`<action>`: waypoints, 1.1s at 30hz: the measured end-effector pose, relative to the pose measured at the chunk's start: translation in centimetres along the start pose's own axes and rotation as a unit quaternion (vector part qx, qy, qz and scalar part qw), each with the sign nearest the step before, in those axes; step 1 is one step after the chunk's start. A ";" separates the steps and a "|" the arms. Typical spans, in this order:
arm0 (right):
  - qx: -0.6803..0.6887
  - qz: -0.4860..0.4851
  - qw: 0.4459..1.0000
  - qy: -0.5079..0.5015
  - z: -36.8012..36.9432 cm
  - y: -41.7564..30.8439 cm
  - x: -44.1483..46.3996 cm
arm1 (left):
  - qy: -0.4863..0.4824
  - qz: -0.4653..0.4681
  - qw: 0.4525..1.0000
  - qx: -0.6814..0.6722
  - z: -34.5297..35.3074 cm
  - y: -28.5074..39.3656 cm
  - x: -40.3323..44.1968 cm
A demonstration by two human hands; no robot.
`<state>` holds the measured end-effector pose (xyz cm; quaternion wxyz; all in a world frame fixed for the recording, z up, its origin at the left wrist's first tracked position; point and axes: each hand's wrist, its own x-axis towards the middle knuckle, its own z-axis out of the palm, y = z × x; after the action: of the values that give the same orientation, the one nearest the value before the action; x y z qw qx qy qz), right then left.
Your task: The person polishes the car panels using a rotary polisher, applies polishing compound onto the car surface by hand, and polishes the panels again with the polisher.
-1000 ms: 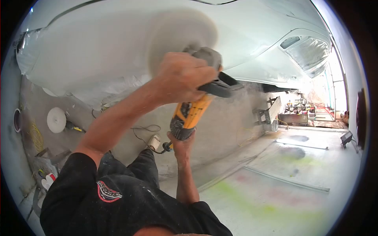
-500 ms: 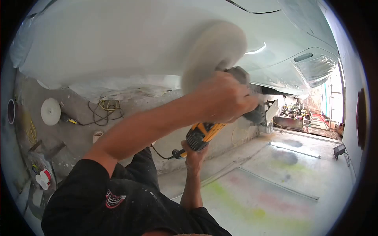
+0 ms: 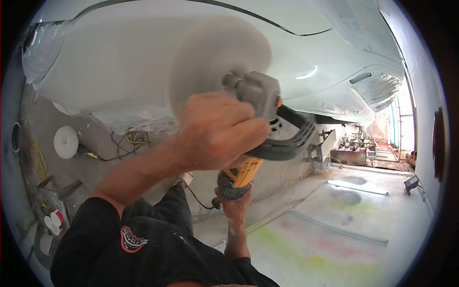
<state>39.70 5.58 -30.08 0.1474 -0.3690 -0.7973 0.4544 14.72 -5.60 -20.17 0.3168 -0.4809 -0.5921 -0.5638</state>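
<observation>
My left hand (image 3: 224, 129) is closed around the front handle of a yellow-and-black power polisher (image 3: 246, 172), beside its grey gear head. Lower down, my right hand (image 3: 234, 196) wraps the rear of the polisher's body. The round pale buffing pad (image 3: 220, 57) is blurred by spinning and lies over the pale green-white car panel (image 3: 114, 52). Exact contact between pad and panel cannot be made out. From the rear end of the tool hangs a dark cord (image 3: 196, 198).
Plastic sheeting (image 3: 45, 52) covers the car's left end. On the floor lie a second polisher's white pad (image 3: 66, 142), a coiled yellow cord (image 3: 38, 160) and black cables. A small stand (image 3: 52, 205) holds red-and-white rolls. A work lamp (image 3: 411, 183) stands at right.
Both hands have shifted the polisher, its pad moving left across the panel. The pad now faces more squarely onto the panel, and the grey gear head shows more clearly.
</observation>
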 end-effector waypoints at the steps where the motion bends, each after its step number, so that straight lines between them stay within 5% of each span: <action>1: 0.003 0.004 1.000 0.013 -0.8 -0.3 0.8 | 0.010 -0.002 1.000 -0.008 1.5 -0.3 0.8; 14: 0.039 -0.011 0.995 0.090 -11.4 -1.8 10.9 | 0.009 -0.041 0.998 -0.039 17.8 -2.3 10.3; 19: 0.038 0.028 0.993 0.106 -12.9 -3.4 12.4 | 0.019 -0.038 0.997 -0.058 19.1 -2.8 11.7; 24: -0.025 0.000 0.997 0.076 -11.6 -2.3 9.4 | 0.084 -0.035 0.995 -0.039 13.4 -1.6 7.8; 33: 0.005 -0.054 0.998 -0.041 -0.2 -7.9 1.2 | 0.114 -0.060 0.990 0.053 -7.7 -0.8 0.6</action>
<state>35.39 4.01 -23.50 0.1405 -0.3055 -0.8190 0.4649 12.54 -12.94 -18.67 0.3730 -0.3595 -0.6089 -0.6007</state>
